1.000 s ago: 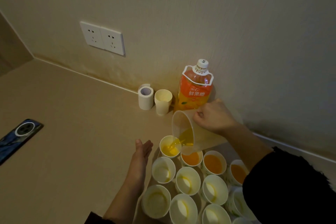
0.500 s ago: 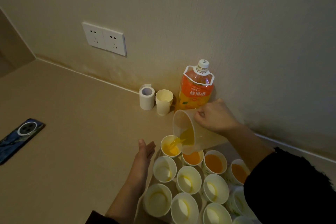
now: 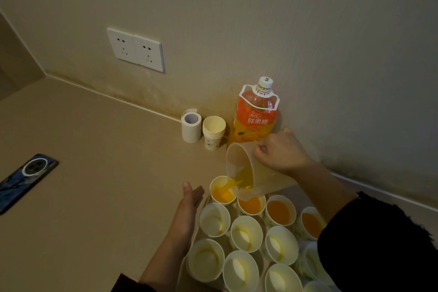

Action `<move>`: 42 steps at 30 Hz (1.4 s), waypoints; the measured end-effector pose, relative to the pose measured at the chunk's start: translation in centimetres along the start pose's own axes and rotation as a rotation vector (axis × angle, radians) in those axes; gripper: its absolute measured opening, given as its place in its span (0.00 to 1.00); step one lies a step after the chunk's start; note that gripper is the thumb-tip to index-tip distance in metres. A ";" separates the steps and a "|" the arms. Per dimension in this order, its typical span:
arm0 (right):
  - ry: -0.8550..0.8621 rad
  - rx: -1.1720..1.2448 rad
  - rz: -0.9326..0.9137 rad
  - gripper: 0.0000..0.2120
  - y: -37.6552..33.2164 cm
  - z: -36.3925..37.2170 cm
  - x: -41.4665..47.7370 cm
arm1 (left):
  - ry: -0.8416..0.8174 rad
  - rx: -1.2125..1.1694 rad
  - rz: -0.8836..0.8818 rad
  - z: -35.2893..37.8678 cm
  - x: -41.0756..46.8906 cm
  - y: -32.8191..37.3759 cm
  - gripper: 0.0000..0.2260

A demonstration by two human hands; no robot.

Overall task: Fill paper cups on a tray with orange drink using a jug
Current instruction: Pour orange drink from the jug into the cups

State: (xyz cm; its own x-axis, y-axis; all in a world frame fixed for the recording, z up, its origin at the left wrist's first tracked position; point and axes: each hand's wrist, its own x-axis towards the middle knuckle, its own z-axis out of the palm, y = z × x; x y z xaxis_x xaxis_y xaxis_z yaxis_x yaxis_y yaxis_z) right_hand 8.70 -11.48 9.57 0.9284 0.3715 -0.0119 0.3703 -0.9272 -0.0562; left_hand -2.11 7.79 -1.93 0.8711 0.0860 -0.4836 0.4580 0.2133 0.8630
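A beige countertop is meeting a cream wall that is carrying a double socket, with brownish staining along the joint. At the near right, a translucent jug is tipping leftward and pouring orange drink into the far-left paper cup on a tray. Three cups in the same far row are holding orange drink, while the nearer cups are showing pale insides with only yellowish traces. Behind the jug, an orange drink bottle is standing against the wall, with a stack of paper cups and a white paper roll just beside it. A phone is lying face down far left. The right hand is gripping the jug from above, fingers curled. The left hand is resting beside the tray, fingers straight and together.
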 end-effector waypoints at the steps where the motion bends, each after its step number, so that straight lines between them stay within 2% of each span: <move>1: 0.001 0.001 0.000 0.21 0.0 0.0 0.0 | 0.002 0.003 0.001 0.0 0.0 0.0 0.32; 42: 0.016 -0.028 -0.031 0.20 -0.8 -0.2 -0.2 | -0.015 -0.008 -0.010 -0.1 -0.4 -0.1 0.32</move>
State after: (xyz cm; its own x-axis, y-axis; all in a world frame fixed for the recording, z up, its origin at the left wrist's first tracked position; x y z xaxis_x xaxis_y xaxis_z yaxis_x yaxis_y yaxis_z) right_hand 8.19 -10.84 9.78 0.9169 0.3991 0.0050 0.3991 -0.9165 -0.0280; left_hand -2.54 7.86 -1.80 0.8692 0.0698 -0.4896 0.4649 0.2219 0.8571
